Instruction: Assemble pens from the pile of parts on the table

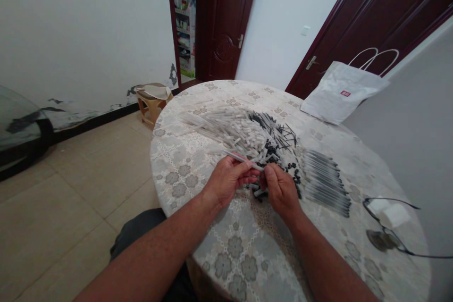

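Note:
My left hand (231, 174) is closed round a slim, whitish pen barrel (256, 166), which slants down to the right across the fingers. At the barrel's right end, the thumb and fingers of my right hand (279, 188) are pinched together; any small part between them is hidden. Just beyond both hands lies a heap of pale translucent tubes (226, 125) and short white pieces (253, 132). Small black caps (272, 148) are scattered by my right hand. Thin black rods (286, 136) lie behind them. To the right, finished-looking pens (323, 179) lie in a neat row.
The round table (235, 250) has a patterned cloth. Eyeglasses (401, 245) and a white roll (394, 216) lie near its right edge. A white paper bag (345, 92) stands at the back right. A stool (152, 101) is on the floor beyond the table's left side.

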`<state>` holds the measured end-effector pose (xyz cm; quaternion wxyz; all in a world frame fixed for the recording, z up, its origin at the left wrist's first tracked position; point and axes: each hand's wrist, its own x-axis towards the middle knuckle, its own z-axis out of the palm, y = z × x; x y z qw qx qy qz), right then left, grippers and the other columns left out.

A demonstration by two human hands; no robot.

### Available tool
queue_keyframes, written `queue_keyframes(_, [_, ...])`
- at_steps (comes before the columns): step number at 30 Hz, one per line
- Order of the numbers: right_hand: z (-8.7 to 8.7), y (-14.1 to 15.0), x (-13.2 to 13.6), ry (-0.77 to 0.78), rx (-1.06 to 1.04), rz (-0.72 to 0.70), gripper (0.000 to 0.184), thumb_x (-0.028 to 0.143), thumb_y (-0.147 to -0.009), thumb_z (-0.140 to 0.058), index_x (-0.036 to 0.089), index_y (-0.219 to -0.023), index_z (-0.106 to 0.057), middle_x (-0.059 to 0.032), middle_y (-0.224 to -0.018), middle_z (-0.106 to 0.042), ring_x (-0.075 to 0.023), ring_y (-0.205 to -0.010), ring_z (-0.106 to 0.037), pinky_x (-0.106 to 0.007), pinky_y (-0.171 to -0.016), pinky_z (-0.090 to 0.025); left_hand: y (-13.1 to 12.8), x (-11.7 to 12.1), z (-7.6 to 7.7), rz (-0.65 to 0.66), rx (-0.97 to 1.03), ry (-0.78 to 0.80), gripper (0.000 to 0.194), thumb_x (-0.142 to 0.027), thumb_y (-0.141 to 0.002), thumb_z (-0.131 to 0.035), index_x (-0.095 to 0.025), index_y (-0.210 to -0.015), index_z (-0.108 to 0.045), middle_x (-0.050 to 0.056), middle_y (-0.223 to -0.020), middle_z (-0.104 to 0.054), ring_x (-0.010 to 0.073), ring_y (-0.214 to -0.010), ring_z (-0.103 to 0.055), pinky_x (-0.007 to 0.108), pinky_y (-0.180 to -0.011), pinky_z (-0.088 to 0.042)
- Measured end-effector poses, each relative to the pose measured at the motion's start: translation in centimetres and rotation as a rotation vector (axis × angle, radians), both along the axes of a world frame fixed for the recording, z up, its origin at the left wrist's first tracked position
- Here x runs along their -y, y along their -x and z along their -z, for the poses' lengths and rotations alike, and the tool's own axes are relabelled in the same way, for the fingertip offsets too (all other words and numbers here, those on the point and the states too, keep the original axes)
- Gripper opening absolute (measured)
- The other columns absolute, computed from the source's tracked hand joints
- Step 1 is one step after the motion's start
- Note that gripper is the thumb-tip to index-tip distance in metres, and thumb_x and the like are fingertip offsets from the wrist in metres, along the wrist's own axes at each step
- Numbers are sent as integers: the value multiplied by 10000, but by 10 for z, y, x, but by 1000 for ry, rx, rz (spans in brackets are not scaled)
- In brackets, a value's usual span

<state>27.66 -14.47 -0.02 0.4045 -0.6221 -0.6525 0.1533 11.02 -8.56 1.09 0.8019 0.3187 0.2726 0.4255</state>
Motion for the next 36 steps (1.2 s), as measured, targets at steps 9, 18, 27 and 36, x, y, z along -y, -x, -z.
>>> queue_keyframes(9, [1, -4, 3, -125, 40, 29, 179, 379, -1007, -529, 222, -1077, -580, -9, -841, -652, -181, -720, -613, -293, -676, -455, -1, -2, 3, -23, 3, -2, 240, -254, -804, -803, -166, -897, -600, 81, -871, -755, 192, -814, -760, 302, -734, -618])
queue_keyframes(18, [6, -3, 0, -25, -17, -19, 435, 407, -1081, -353, 229, -719, -516, 7, -682, -564, -158, -635, -540, -305, -662, -404, -1, 0, 2, -3, 10, 2, 252, -258, -797, -811, -158, -899, -604, 94, -891, -763, 194, -806, -763, 290, -713, -612])
queue_keyframes(27, [3, -2, 2, -137, -6, 17, 165, 371, -1027, -500, 230, -1080, -566, -2, -841, -621, -174, -727, -601, -303, -705, -455, 2, -2, 2, -17, 17, -13, 251, -266, -797, -817, -164, -907, -615, 83, -895, -767, 193, -828, -762, 302, -746, -616])
queue_keyframes(36, [5, 0, 0, -74, -84, 18, 386, 407, -1082, -350, 233, -800, -546, 15, -691, -564, -163, -641, -542, -306, -662, -410, 1, -2, 0, -12, -22, -12, 238, -273, -803, -808, -171, -893, -612, 91, -871, -770, 199, -826, -763, 303, -745, -615])
